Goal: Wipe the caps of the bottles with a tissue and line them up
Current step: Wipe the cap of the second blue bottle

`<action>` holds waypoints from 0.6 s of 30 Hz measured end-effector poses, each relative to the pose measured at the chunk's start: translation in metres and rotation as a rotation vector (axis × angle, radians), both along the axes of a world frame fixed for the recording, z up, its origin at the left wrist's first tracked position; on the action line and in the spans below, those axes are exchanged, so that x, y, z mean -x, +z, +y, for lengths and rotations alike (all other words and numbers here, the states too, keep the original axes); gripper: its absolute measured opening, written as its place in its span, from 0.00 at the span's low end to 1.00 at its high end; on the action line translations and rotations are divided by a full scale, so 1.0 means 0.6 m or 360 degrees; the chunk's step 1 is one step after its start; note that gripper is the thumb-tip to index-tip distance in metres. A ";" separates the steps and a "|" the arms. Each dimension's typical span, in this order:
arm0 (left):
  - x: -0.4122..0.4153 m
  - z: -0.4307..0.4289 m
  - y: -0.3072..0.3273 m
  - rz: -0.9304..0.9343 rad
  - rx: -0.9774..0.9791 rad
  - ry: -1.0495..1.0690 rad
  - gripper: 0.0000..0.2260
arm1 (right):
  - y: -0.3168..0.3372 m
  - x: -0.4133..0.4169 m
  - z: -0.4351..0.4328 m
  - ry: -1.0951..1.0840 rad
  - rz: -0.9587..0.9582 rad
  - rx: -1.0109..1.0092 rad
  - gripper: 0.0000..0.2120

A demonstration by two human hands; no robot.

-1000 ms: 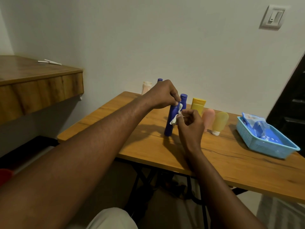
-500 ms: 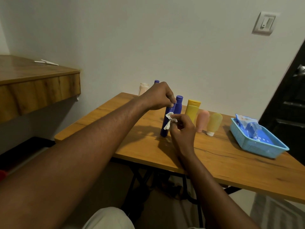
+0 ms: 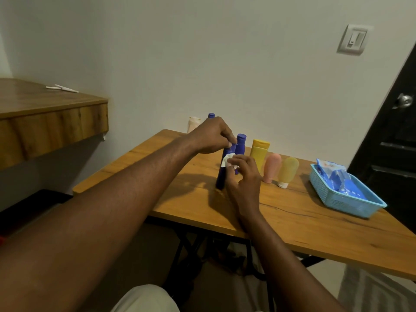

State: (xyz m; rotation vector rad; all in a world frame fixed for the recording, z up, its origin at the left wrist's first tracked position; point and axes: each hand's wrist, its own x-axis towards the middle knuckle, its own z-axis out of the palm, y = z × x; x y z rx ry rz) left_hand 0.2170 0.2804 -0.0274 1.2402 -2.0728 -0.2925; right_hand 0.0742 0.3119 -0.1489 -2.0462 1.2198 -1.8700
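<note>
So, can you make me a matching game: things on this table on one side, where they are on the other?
1 tissue
2 front blue bottle
3 wipes packet
4 pink bottle

A in the blue basket
B pinched by right hand
C between yellow bottle and pale yellow bottle
D top gripped by left hand

Pairs: 1-B, 2-D, 3-A, 4-C

Wooden table point(image 3: 315, 226): bottles point(image 3: 260, 154), blue basket point(image 3: 337, 200).

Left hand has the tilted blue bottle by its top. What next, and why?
Probably stand the tilted bottle upright beside the standing blue bottle, extending the row: the left hand grips its top, and the right hand holds the tissue lower, against its body.
</note>
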 end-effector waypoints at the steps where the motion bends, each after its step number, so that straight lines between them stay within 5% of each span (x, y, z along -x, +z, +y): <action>1: 0.000 0.002 0.001 -0.0004 -0.0006 -0.0005 0.13 | 0.000 -0.002 -0.001 -0.0034 0.0075 0.0052 0.09; 15: 0.001 0.013 0.009 -0.0046 -0.0054 0.0020 0.18 | -0.004 -0.021 0.000 -0.0310 0.0697 0.0121 0.25; 18: 0.003 0.013 0.009 -0.0060 -0.0049 0.0027 0.18 | -0.003 -0.018 -0.005 -0.0318 0.0549 0.0056 0.26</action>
